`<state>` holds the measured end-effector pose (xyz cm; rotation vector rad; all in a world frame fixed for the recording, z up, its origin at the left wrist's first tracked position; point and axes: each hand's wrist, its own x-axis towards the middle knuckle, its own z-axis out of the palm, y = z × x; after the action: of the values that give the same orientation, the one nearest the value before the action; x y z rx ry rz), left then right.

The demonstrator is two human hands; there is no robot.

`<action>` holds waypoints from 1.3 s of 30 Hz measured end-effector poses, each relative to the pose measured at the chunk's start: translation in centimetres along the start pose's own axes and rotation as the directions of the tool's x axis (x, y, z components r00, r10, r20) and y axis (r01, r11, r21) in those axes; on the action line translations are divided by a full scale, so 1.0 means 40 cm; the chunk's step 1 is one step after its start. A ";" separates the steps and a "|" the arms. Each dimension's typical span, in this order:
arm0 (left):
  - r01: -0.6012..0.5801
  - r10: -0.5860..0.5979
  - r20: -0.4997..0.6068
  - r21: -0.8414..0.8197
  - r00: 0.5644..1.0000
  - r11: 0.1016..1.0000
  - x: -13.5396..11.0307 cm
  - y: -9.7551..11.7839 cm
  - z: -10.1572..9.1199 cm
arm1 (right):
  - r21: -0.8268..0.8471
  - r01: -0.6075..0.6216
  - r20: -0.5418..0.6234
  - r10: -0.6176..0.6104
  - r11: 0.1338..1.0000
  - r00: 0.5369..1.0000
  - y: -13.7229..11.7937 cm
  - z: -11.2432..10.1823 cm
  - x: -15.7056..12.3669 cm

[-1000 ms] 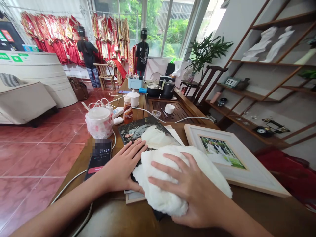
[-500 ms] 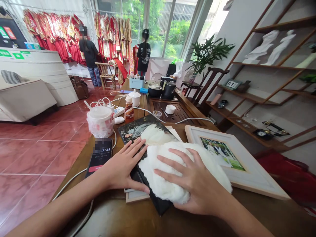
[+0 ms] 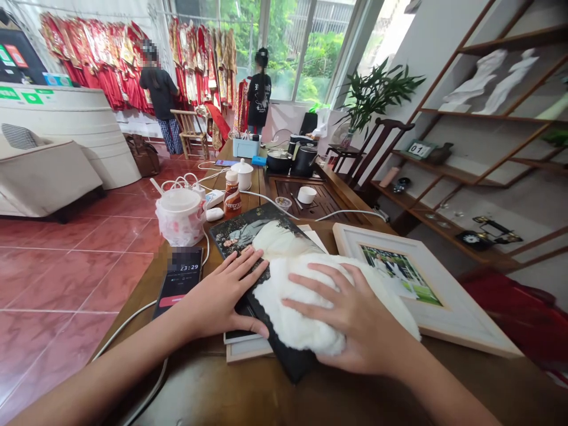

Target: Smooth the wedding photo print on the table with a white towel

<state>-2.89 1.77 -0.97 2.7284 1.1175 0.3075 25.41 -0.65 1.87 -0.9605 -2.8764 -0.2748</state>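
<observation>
My right hand [image 3: 350,319] lies flat with spread fingers on a fluffy white cloth [image 3: 306,319], pressing it onto a dark photo print [image 3: 252,231] that rests on top of a stack of frames. My left hand [image 3: 222,296] is flat on the print's left edge, fingers spread, thumb along its near side. A light wooden picture frame [image 3: 448,307] with a photo lies just right of the cloth on the wooden table [image 3: 222,390].
A phone [image 3: 180,278] showing a timer lies left of my left hand, with a white cable beside it. Behind stand a bagged white container [image 3: 180,216], a brown bottle [image 3: 231,195], a tea tray and kettles. Two people stand far off by red garments. Shelves line the right wall.
My right hand has slid the white cloth away from me along the print, uncovering the print's near corner. My left hand has stayed in place.
</observation>
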 end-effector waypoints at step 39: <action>0.014 -0.015 -0.057 -0.024 0.998 1.000 -0.008 0.011 0.010 | 0.063 -0.239 -0.035 0.242 0.969 0.970 0.011 0.003 0.048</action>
<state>-2.70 1.22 -1.30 2.7060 1.1408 0.3968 24.12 0.85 2.09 -1.2608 -2.6772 -0.1873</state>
